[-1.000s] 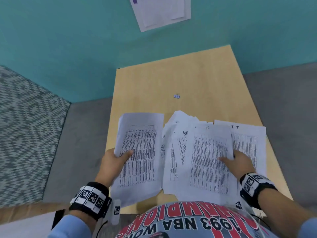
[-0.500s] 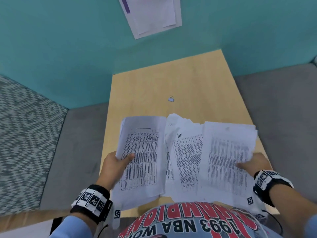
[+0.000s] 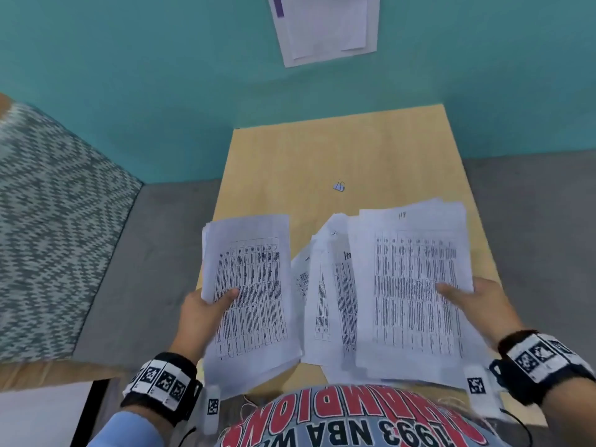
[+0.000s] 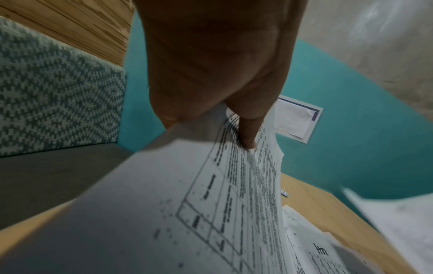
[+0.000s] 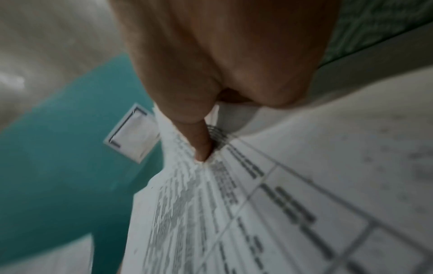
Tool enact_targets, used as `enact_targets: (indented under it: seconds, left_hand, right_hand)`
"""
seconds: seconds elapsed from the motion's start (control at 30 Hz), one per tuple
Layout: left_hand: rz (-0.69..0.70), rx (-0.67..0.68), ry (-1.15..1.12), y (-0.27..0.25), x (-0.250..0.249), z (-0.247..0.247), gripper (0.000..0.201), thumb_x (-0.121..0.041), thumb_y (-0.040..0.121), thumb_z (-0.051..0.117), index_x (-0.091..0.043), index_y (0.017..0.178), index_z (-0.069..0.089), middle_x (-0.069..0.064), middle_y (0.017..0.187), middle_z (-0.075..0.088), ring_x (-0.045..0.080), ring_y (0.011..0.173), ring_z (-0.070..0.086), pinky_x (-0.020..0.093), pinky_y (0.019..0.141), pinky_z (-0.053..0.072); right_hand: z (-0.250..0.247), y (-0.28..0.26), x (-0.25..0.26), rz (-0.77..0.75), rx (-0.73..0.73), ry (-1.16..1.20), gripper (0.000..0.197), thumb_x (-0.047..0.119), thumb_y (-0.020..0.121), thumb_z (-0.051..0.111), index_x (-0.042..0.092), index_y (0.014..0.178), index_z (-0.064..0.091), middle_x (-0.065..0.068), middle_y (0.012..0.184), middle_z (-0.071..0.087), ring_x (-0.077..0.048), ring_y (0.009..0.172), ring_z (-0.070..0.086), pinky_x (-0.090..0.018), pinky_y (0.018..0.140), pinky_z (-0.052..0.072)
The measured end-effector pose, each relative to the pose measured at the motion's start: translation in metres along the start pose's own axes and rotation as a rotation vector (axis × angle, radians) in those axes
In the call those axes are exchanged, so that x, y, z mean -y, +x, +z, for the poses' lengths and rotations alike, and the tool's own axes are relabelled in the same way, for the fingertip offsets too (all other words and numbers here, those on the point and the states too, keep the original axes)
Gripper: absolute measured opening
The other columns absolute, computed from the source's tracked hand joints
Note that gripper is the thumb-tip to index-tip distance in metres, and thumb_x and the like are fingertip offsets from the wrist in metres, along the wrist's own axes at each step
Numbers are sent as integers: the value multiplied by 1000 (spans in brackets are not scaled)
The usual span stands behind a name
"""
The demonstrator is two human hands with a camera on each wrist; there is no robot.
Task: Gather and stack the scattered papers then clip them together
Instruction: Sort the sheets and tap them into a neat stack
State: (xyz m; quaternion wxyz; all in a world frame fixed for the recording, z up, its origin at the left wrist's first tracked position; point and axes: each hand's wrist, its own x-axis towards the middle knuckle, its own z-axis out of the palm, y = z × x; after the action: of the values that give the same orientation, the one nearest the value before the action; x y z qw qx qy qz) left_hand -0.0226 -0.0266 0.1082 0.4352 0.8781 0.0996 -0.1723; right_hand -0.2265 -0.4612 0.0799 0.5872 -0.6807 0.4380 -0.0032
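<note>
My left hand (image 3: 209,304) grips a small stack of printed sheets (image 3: 251,285) by its left edge, thumb on top, lifted off the wooden table (image 3: 322,150). In the left wrist view the thumb (image 4: 246,133) presses on that same stack (image 4: 211,213). My right hand (image 3: 467,301) pinches another bundle of printed sheets (image 3: 416,285) at its right edge, thumb (image 5: 201,144) on the top page (image 5: 257,213). Between the two bundles more loose sheets (image 3: 325,301) lie on the table. A small binder clip (image 3: 339,186) sits alone farther back on the table.
The table is narrow and stands against a teal wall (image 3: 161,75) with a paper notice (image 3: 322,24) pinned on it. A patterned cushioned seat (image 3: 48,221) is at the left. Grey floor (image 3: 532,221) lies on both sides of the table.
My right hand took hold of the right-hand sheets and lifted them up over the middle pile. My left hand kept its stack and raised it slightly.
</note>
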Motion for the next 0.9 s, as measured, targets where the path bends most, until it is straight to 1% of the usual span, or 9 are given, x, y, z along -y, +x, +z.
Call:
enact_targets:
  seconds: [0.1,0.17,0.27,0.43,0.57,0.63,0.73,0.8,0.9]
  left_hand:
    - [1,22,14,-4,6,-5,44,-33,89,86,-15,68,52,-1,55,41,15,44,36,26,47,34]
    - [1,28,31,-7,10,-12,43,-35,89,86,-14,71,53,-1,56,41,15,45,36,26,45,34]
    - [-8,25,61,-10,14,-18,43,-37,88,86,-15,71,54,-3,56,42,14,45,36,28,45,34]
    - [-20,19,49,-12,21,-29,45,-35,90,85,-18,68,50,-6,55,37,12,45,33,25,44,33]
    - [-21,19,15,-4,25,-36,41,-36,89,85,-15,73,54,-6,56,38,13,46,34,27,47,34]
    - [-22,27,-5,-2,25,-38,38,-35,90,85,-12,74,60,-7,55,40,12,45,36,27,47,36]
    - [-24,29,-25,0,26,-40,30,-33,91,84,-10,79,68,-10,48,46,12,44,41,27,49,40]
    - [-22,30,-15,2,25,-41,30,-31,91,84,-14,75,66,-10,45,46,12,43,41,26,48,40]
    - [-4,25,4,4,24,-41,35,-28,92,83,-19,68,58,-10,39,46,7,37,39,24,40,37]
  right_hand:
    - [49,8,-23,8,64,-292,19,32,92,79,16,84,72,-5,82,72,-18,72,65,-30,67,51]
    - [82,19,-40,22,82,-535,37,39,89,80,5,101,73,-20,106,70,-27,86,68,-38,78,56]
    - [113,31,-58,50,28,-848,80,50,79,84,-1,134,54,-26,140,46,-43,126,50,-46,105,46]
    - [122,41,-50,185,-79,-864,119,51,57,98,1,145,36,-24,144,42,-41,132,45,-50,101,49]
    - [117,47,-55,148,-38,-766,102,37,65,98,1,141,40,-25,135,53,-42,123,57,-51,95,56]
    - [117,42,-59,134,-39,-579,90,19,74,94,-2,140,37,-27,124,61,-41,105,66,-50,85,60]
    - [118,27,-62,59,-16,-491,73,10,85,83,2,142,37,-26,114,68,-31,82,65,-43,74,60]
    - [117,12,-66,14,41,-470,65,14,90,80,3,145,46,-23,123,69,-28,87,63,-37,81,56]
    - [112,-8,-72,-53,149,-501,54,24,95,76,2,142,60,-17,134,68,-34,113,66,-39,97,51]
